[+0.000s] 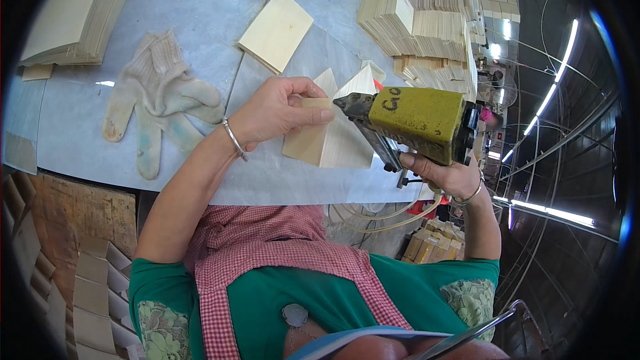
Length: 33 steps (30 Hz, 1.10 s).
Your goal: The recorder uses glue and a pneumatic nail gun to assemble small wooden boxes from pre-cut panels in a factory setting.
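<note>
My left hand (290,110) pinches the upper edge of a pale thin wooden panel (305,143), thumb in front and fingers behind. The panel meets another pale wooden board (348,140) at a corner, and both stand upright on the table. In my right hand (443,177) is a yellow-green pneumatic nail gun (417,120), gripped by its handle. Its dark nose (343,102) points left, close to the panel's top edge by my left fingertips; whether it touches I cannot tell. A flat wooden board (277,31) lies just beyond my left hand.
A soiled pair of white work gloves (157,97) lies left on the grey-blue table (200,0). Stacks of wooden boards stand far left (80,10) and at the right (433,30). A pale hose (373,227) loops below the nail gun. Cartons (433,243) sit under the table's right end.
</note>
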Tool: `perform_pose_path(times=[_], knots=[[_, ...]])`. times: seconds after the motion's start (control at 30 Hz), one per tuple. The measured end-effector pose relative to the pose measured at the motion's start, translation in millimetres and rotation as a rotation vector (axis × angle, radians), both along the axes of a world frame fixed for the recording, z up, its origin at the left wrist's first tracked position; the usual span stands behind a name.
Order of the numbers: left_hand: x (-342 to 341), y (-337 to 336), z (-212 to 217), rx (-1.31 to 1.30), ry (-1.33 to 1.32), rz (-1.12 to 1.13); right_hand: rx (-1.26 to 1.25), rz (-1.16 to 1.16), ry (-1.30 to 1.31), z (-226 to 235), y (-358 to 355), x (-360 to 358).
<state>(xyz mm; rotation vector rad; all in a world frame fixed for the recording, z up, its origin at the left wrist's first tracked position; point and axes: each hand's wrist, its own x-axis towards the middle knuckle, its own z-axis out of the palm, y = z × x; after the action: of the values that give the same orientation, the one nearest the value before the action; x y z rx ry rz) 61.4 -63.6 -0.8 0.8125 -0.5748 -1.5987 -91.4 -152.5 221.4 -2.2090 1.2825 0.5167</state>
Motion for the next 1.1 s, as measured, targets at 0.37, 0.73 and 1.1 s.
perform_pose_path(times=[0.37, 0.73, 1.1], knots=[[1, 0, -2, 0.004, -0.049, 0.010, -0.016, 0.094, -0.005, -5, -12, -4], [2, -1, -5, -0.010, -0.049, 0.018, 0.003, 0.199, -0.030, -1, -20, -4], [4, -5, -1, 0.054, 0.043, -0.052, -0.024, 0.262, 0.002, -3, -20, -7]])
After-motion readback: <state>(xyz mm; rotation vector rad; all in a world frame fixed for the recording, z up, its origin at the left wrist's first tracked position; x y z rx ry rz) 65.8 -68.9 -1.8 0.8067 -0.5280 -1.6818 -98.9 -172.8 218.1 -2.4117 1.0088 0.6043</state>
